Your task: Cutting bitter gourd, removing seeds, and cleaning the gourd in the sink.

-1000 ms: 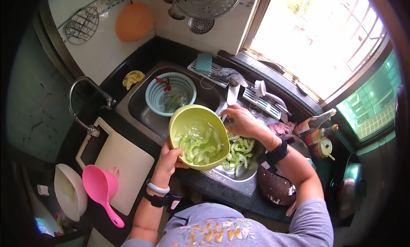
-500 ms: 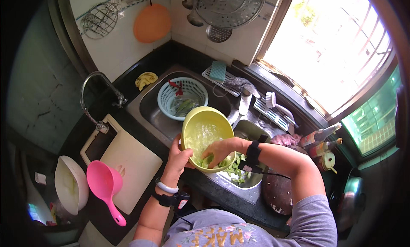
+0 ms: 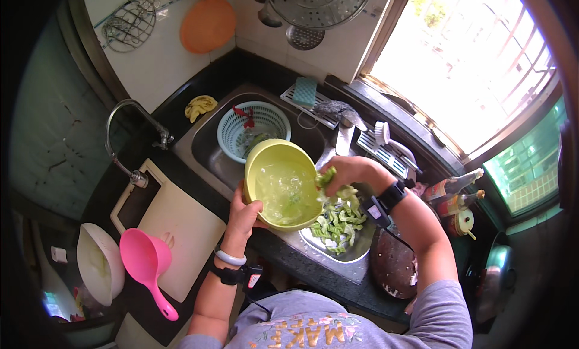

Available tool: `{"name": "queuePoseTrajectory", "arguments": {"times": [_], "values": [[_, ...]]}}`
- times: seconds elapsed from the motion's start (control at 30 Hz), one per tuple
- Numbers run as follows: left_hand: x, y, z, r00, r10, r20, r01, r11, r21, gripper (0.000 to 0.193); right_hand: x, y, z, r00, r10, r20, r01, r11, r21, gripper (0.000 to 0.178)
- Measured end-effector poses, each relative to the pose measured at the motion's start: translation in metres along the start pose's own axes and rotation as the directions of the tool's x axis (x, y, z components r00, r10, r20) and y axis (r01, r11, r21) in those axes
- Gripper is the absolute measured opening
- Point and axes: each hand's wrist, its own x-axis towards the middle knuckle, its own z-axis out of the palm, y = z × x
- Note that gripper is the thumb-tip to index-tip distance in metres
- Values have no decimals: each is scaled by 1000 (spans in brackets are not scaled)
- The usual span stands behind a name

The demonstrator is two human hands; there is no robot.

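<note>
My left hand point(image 3: 242, 216) is closed on the left rim of a yellow-green bowl point(image 3: 279, 150), which is tilted and has clear water point(image 3: 282, 189) in it. At the bowl's right rim my right hand point(image 3: 359, 171) grips some wet leafy greens point(image 3: 326, 177), its fingers partly hidden. Below that hand, a heap of chopped greens point(image 3: 341, 225) lies in the small right-hand sink basin point(image 3: 357, 261). Behind the bowl, a light blue colander point(image 3: 224, 132) stands in the larger steel sink point(image 3: 202, 123), holding a clear plastic bag and something red.
On the left are a faucet point(image 3: 139, 179), a cutting board point(image 3: 202, 228), a pink ladle point(image 3: 145, 252) and a white bowl point(image 3: 90, 270). Behind the sinks lie a sponge point(image 3: 305, 91) and a scrub brush point(image 3: 382, 133). Bottles point(image 3: 455, 183) and a dark round lid point(image 3: 392, 264) are at right.
My right hand has come up out of the bowl to the right, bringing greens with it. The bowl has shifted slightly left, and more chopped greens show in the small basin.
</note>
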Motion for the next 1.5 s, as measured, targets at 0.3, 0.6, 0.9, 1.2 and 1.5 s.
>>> {"name": "queuePoseTrajectory", "arguments": {"times": [0.3,0.6,0.9,1.2,1.5], "values": [[6,7,-1,1000,-20,-11,20,1000,-6,80,32,22,36,892,-335,-304,232,916,-328,43],[9,9,3,993,91,-69,-92,996,-6,79,92,-23,73,938,-145,316,253,907,-335,44],[26,11,-14,979,136,-155,-131,991,37,76,13,29,3,968,-211,-132,221,973,61,47],[35,36,-21,943,233,-239,-211,971,116,75,13,43,99,687,-272,-674,296,952,-83,64],[46,29,-2,892,347,-290,-226,898,377,76,105,-44,174,418,-289,-861,478,876,-62,20]]}}
